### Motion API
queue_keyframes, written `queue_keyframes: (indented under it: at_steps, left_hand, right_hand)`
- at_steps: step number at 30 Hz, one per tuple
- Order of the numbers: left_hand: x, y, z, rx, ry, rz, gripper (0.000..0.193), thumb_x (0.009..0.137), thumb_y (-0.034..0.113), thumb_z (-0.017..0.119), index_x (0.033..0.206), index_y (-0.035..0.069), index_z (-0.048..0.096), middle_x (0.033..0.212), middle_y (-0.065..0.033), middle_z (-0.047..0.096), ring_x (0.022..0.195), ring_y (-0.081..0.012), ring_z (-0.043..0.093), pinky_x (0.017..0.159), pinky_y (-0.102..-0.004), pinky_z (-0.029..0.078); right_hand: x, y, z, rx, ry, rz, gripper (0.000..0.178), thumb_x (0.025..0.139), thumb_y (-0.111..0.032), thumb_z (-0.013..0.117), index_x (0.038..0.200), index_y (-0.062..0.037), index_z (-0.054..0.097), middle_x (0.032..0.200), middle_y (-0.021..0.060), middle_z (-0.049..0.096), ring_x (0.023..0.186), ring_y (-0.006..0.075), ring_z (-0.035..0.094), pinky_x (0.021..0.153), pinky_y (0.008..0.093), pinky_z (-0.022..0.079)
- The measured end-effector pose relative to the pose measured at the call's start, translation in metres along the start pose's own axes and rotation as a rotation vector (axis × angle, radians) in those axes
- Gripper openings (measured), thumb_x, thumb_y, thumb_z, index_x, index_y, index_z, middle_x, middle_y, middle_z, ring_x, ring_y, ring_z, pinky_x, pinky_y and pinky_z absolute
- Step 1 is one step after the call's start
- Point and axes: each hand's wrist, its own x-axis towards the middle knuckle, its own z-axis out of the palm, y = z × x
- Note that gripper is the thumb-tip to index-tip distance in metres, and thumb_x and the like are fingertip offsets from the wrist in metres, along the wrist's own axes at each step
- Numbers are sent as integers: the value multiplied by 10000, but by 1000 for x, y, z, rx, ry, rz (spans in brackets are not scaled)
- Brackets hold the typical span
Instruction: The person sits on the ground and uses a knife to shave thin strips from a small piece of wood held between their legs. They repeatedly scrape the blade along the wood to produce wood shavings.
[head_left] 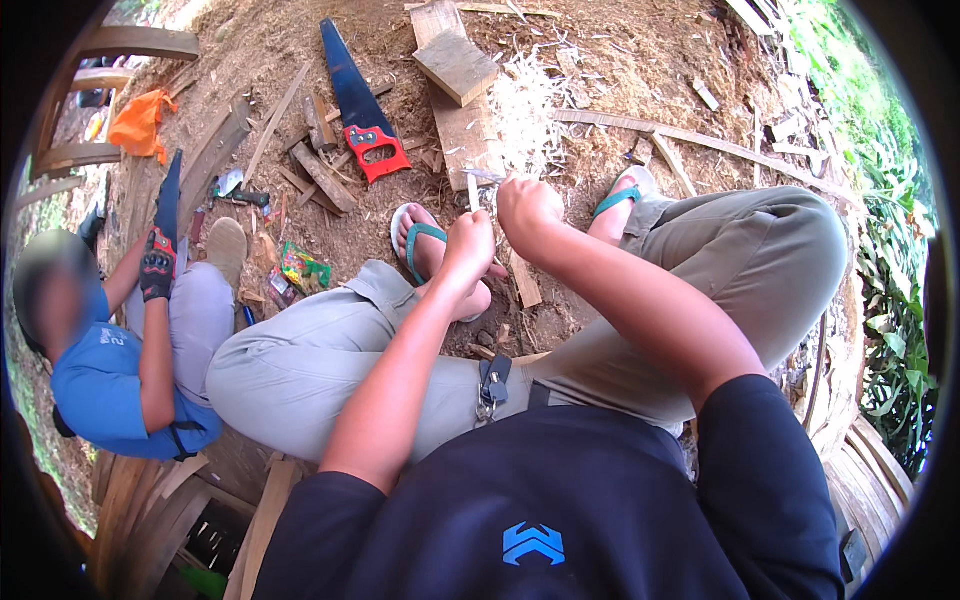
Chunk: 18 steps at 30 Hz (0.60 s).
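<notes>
Firstly, containers. At mid-left of the frame, on the ground beside the co-worker (125, 370): crumpled green-and-yellow packets (305, 268), contents hidden. At upper left: a crumpled orange item (143, 124), bag or cloth, cannot tell which; interior likewise hidden.

Secondly, hands and workpiece, both at upper centre. Left hand (470, 245): fingers curled tightly around the lower part of a thin, pale stick (473, 192). Upper end of the stick: clear of the fist, pointing toward the top of the frame, just left of the other hand. Right hand (530, 210): fingers folded into a firm fist, just right of and slightly above the left; wrapped around the hidden handle of a knife (482, 174), with blade projecting leftward across the upper end of the stick. Contact between blade and stick: too small to confirm.

Lastly, surroundings. Above the hands in the frame: a plank (465, 140) on the ground, with a wooden block (456, 68) resting on top. Right of the plank: a heap of pale shavings (530, 110). Left of the plank: a red-handled handsaw (362, 105), lying flat. At far left: a second saw (168, 200), blade upward, with the co-worker's gloved hand (158, 265) at the lower end.
</notes>
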Motion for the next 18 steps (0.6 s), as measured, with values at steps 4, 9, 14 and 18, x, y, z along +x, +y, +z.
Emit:
queue_keyframes:
  at_steps: [4,9,14,18]
  left_hand:
    - [-17,20,-4,-258,-90,-80,273,974,284,295,865,82,443,535,41,337,361,-89,315,366,-315,491]
    - [-20,26,-3,-230,-82,-120,264,956,280,335,882,66,470,535,24,358,381,-95,347,362,-302,481]
    - [-20,25,3,-112,4,-56,300,925,268,385,925,1,520,579,-38,457,407,-158,439,358,-321,468]
    - [-29,32,-4,-29,74,31,386,904,255,408,918,-107,539,649,-160,576,467,-268,587,395,-384,472]
  right_hand:
    - [14,27,0,39,-90,-161,265,767,-122,747,1020,-50,709,966,56,725,843,177,709,509,329,564]
    - [-2,38,-36,95,-85,-168,209,831,-148,669,1003,-38,716,1013,109,719,892,195,712,577,336,573]
    - [-16,44,-56,147,-120,-226,250,919,-209,518,913,-53,714,891,143,721,812,273,717,700,367,568]
    - [-33,38,-63,101,-108,-258,356,979,-279,448,899,-32,692,862,168,709,806,304,708,705,395,562]
